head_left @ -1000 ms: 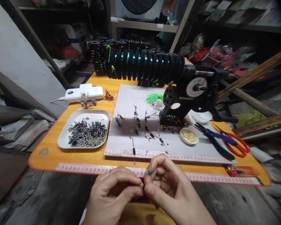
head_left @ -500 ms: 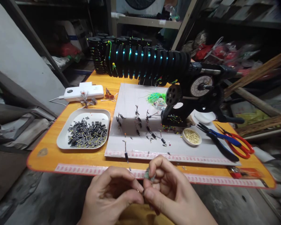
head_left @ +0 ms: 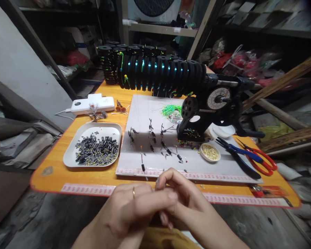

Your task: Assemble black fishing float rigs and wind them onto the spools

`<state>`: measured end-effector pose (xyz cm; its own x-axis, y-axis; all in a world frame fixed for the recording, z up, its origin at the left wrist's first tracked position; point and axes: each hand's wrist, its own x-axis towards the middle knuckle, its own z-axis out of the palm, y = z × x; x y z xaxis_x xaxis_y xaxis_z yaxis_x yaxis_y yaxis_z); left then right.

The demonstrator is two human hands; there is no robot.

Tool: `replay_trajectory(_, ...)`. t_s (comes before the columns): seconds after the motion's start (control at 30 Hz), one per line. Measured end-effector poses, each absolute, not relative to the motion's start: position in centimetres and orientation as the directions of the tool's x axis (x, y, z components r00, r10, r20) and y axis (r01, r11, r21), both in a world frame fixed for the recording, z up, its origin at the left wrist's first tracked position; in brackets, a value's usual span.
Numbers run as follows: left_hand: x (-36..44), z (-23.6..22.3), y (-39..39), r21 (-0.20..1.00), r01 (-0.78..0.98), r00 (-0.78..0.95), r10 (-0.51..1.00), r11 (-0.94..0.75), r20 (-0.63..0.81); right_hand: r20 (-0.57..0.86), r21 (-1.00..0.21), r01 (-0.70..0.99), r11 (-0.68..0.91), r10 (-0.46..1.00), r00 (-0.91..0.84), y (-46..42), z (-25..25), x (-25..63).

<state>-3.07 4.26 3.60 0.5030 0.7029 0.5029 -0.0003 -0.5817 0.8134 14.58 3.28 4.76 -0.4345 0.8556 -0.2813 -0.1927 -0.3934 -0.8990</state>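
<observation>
Head view shows a small, dull grey scrap, mostly hidden, held at the curled fingertips of my right hand. My left hand overlaps that one, fingers bent; I cannot tell whether they grip anything. Just beyond, touching neither hand, is a slim black bead.

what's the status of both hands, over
Left hand overlaps right hand. Anything held is hidden behind left fingers. White rounded-square tray, small dark cylinders inside, left.
</observation>
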Motion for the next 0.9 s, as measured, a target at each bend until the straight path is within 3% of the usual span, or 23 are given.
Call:
replay_trajectory(0.1,-2.7,2.1,3.7,0.866,0.035,0.239,0.846,-0.498,0.477,-0.112,-0.993,0.070,-0.098,0.961,-0.255,2.6,5.1,14.4)
replay_trajectory(0.2,-2.4,1.2,3.4,0.864,0.009,0.164,0.853,-0.503,0.495,0.108,-0.936,0.312,0.161,0.978,-0.177,1.8,4.6,14.2)
replay_trajectory(0.4,-2.2,1.3,3.6,0.819,-0.039,0.118,0.811,-0.573,0.573,0.414,-0.775,0.459,0.434,0.898,-0.151,1.4,3.8,13.9)
replay_trajectory(0.57,-2.0,1.4,3.6,0.781,0.046,0.214,0.769,-0.623,0.602,0.333,-0.822,0.428,0.375,0.927,-0.173,1.7,5.9,14.6)
replay_trajectory(0.73,-1.7,3.0,4.8,0.558,0.209,0.474,0.582,-0.803,0.661,0.223,-0.864,0.400,0.307,0.944,-0.242,2.2,8.1,15.8)
replay_trajectory(0.9,-2.5,4.6,6.2,0.429,0.253,0.573,0.491,-0.867,0.656,0.223,-0.791,0.483,0.374,0.913,-0.343,2.9,9.2,17.0)
